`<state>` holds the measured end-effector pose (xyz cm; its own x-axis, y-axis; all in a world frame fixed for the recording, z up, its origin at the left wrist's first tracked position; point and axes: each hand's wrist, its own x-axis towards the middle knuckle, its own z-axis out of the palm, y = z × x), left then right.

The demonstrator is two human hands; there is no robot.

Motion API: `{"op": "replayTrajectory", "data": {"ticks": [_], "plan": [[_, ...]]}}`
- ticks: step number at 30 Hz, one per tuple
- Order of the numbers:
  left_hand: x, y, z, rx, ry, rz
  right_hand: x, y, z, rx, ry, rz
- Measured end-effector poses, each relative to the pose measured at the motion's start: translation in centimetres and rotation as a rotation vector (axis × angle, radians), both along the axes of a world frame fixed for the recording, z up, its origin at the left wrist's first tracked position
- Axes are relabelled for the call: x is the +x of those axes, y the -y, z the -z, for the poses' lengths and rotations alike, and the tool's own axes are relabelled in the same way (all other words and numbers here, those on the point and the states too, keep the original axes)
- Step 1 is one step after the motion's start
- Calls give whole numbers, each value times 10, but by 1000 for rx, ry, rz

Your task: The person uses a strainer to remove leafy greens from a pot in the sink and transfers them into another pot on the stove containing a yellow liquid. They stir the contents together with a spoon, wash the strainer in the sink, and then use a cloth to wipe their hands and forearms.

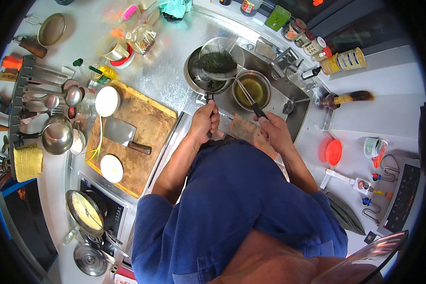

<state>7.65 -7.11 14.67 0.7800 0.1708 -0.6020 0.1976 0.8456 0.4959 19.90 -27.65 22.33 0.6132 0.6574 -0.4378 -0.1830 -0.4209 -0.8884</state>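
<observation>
My left hand is closed around the black handle of a metal pan, which sits at the sink's left edge. In my right hand is the black handle of a wire mesh strainer. Dark green, wet-looking matter lies in the strainer, whose basket is over the pan and hides part of it. Whether basket and pan touch, I cannot tell. Below the strainer's shaft, a steel bowl of yellow-green liquid rests in the sink.
Left of me, a wooden cutting board bears a cleaver, two white bowls and a green onion. Utensils hang from a rack at far left. A faucet and jars stand beyond the sink.
</observation>
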Motion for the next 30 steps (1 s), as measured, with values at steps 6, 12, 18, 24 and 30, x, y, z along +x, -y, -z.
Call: {"op": "replayTrajectory", "data": {"ticks": [6,12,18,24,30], "plan": [[-4,-4,4,-14,-13,-12,-3,-6,-21,71,-76,26],[-9,-11,4,16,-11,-24,-12,-11,-17,179,-33,1],[-17,-12,7,23,-9,-27,-14,-15,7,17,-66,-83],[-18,-14,10,-16,-1,-20,-14,-22,-17,50,75,-37],[-14,-17,5,-2,15,-11,-11,-23,-13,62,49,-18]]}}
